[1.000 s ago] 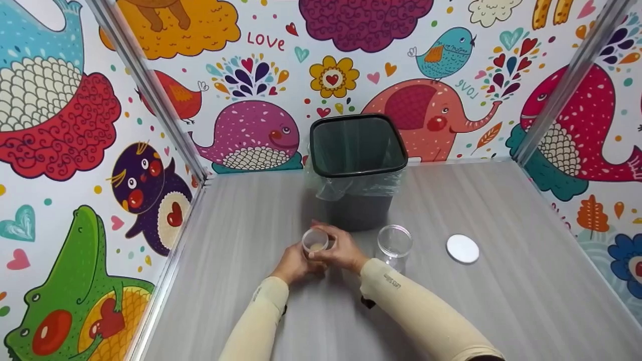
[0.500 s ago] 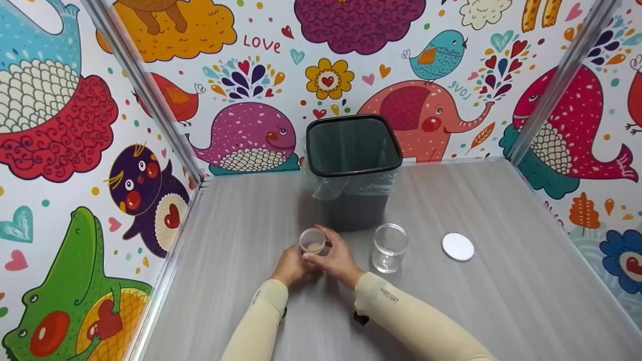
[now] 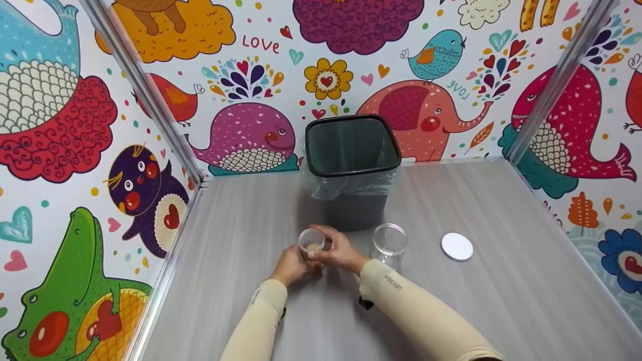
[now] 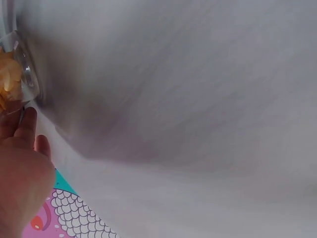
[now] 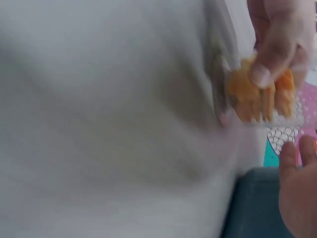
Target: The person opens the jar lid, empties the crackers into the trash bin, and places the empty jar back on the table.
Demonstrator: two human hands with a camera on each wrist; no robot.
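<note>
Upright over the table, a clear plastic jar [image 3: 312, 242] is between both hands. Orange-yellow snack pieces [image 5: 265, 94] show through its wall in the right wrist view. The left hand [image 3: 291, 266] grips the jar's lower side, its thumb across the wall. The right hand [image 3: 342, 253] curls round the upper part near the rim, thumb on the near side and fingers behind. In the left wrist view, the left hand [image 4: 22, 168] reaches to the jar's base. At the right edge of the right wrist view, only part of the right hand [image 5: 299, 191] shows.
A second clear jar [image 3: 390, 244], with no contents visible, stands beside the right wrist, partly hidden by the sleeve. Further right lies a round white lid [image 3: 457, 246]. A dark bin [image 3: 356, 210] with a clear liner stands behind the hands, before the patterned wall [image 3: 326, 110].
The right hand and wrist have turned back and forth at the jar's top, shifting left and then right again. The left hand keeps its grip; the jar stays almost in place.
</note>
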